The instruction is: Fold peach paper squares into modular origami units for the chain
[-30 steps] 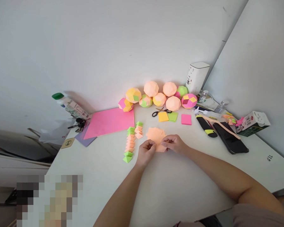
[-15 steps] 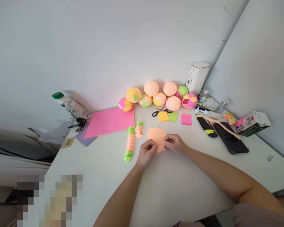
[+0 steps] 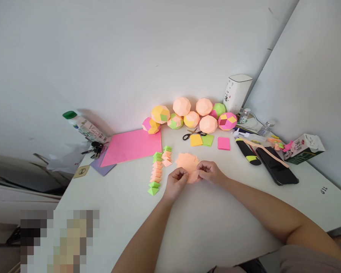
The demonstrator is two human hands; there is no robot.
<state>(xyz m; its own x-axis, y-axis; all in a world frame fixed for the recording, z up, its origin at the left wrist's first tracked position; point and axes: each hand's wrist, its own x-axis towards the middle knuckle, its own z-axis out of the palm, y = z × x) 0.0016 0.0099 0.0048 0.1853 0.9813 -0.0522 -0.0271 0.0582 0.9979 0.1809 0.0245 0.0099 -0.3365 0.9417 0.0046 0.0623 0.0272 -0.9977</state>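
Between my two hands is a small peach paper [image 3: 192,176], over a loose pile of peach paper sheets [image 3: 186,160]. My left hand [image 3: 176,182] pinches the paper's left side with thumb and forefinger. On its right side, the fingers of my right hand [image 3: 211,172] are closed in a pinch too. Peach on peach, the paper's exact outline is hard to make out. Left of my left hand, folded peach paper pieces [image 3: 157,171] stand in a row with folded green pieces [image 3: 153,189] at its ends. A shorter folded row [image 3: 166,158] lies beside it.
Several faceted paper balls [image 3: 208,124] line the wall behind scissors [image 3: 193,133] and yellow [image 3: 196,140], green [image 3: 207,140] and pink [image 3: 223,143] note pads. A pink board [image 3: 132,148] lies left. A cutter [image 3: 247,151], phone [image 3: 277,165] and carton [image 3: 304,148] are right.
My right hand has shifted very slightly at the paper. Both hands keep their pinch, and the other things have stayed in place.
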